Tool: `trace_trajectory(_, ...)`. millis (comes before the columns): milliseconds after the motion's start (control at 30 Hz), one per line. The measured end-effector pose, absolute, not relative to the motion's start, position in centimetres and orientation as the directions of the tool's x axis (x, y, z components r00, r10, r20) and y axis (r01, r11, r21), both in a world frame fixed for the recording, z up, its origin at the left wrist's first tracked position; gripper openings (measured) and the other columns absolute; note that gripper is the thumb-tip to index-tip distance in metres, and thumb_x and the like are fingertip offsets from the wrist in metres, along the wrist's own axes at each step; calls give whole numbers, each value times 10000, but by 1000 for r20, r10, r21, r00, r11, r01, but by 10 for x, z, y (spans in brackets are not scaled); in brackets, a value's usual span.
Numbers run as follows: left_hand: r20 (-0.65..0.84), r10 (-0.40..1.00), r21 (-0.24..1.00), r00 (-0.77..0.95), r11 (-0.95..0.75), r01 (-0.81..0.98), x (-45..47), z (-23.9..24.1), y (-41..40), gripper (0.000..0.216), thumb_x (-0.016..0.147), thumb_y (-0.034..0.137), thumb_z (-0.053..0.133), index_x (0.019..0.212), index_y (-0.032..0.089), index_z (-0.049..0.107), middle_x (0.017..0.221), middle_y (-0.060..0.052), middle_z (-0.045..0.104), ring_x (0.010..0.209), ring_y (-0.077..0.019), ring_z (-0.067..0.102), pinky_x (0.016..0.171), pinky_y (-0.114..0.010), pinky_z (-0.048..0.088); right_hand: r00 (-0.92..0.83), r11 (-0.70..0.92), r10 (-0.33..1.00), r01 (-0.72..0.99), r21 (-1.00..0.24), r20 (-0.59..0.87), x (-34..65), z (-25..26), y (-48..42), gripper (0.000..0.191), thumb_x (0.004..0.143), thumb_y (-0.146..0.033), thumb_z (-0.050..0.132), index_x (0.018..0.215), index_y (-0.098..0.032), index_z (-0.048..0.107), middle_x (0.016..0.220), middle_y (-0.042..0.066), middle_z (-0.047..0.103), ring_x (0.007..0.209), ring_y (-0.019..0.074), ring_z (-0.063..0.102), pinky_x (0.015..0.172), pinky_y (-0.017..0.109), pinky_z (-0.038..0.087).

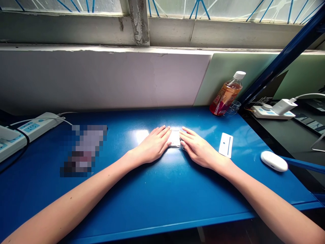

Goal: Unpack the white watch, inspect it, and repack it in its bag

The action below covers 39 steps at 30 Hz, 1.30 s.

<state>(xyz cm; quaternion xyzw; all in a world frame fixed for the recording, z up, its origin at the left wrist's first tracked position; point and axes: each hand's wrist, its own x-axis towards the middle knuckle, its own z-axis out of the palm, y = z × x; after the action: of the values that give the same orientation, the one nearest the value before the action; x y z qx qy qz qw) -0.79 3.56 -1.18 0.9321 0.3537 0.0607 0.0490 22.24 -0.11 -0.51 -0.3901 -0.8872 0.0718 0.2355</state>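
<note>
Nr worktop (142, 196) far edge, white item (174, 138) touched by L hand (153, 145) & R hand (199, 147). Both opened near-flat, nothing gripped.

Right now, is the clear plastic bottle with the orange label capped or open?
Capped: the clear plastic bottle has a white round cap on top; how tightly, I cannot tell.

Between your left grip (154, 144) and right grip (199, 147), the flat piece (174, 139) is looking smooth and shiny. Under both, your table (152, 193) is showing a glossy painted finish. Right of your right grip, the card (225, 145) is looking like smooth plastic; farther right, the case (274, 161) is gleaming like polished plastic. Beyond it, the bottle (225, 96) is showing clear plastic, the window post (139, 23) rough, flaking paint.
</note>
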Motion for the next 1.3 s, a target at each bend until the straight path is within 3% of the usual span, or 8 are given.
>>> trace_trajectory(267,47,673,154,738,-735,660,-8,-11,35,599,1081,418,226,1536,47,347,1603,-197,334,1505,-345,276,1207,-502,270,-585,662,749,647,-377,311,224,1,-1,240,1001,-254,470,1084,-124,654,1234,185,694,1344,356,539,1140,574,447)
trace_trajectory(600,61,682,148,729,-728,669,-7,-13,34,587,1079,404,245,1530,49,365,1598,-186,351,1503,-347,279,1212,-501,267,-628,686,716,713,-142,305,216,-5,-9,518,982,-380,534,1294,33,564,1373,318,580,1399,428,455,1134,556,455)
trace_trajectory(800,67,670,117,740,-742,661,-7,-15,35,591,1083,416,214,1539,68,357,1595,-158,372,1494,-346,298,1205,-487,283,-654,715,685,688,-126,321,216,-7,-2,427,990,-277,498,1263,36,601,1348,296,612,1383,379,493,1152,491,452)
trace_trajectory(933,68,669,112,740,-742,661,-7,-15,34,594,1082,421,220,1544,71,352,1600,-160,362,1489,-357,303,1200,-501,286,-662,718,676,691,-88,324,211,-7,-3,457,983,-279,503,1258,72,602,1327,318,616,1359,407,511,1138,516,462)
trace_trajectory(1133,75,665,147,743,-744,652,-7,-13,34,592,1080,417,216,1531,66,370,1587,-180,374,1490,-351,306,1194,-515,296,-540,663,737,694,-281,407,214,-13,2,302,1009,-240,454,1096,-119,717,1224,177,720,1283,318,596,1103,513,496)
trace_trajectory(1200,78,667,170,741,-741,649,-7,-12,35,587,1078,416,220,1523,69,382,1583,-187,379,1492,-346,307,1193,-523,294,-493,640,751,706,-302,438,221,-16,8,296,1005,-247,464,1043,-140,737,1225,169,720,1272,329,595,1076,540,508)
trace_trajectory(1300,73,683,203,727,-724,659,-7,-11,35,586,1076,423,228,1519,76,389,1585,-198,370,1494,-348,304,1194,-527,283,-474,614,772,728,-304,424,233,-18,17,306,979,-173,459,1148,-129,711,1286,172,690,1292,333,571,1074,552,503)
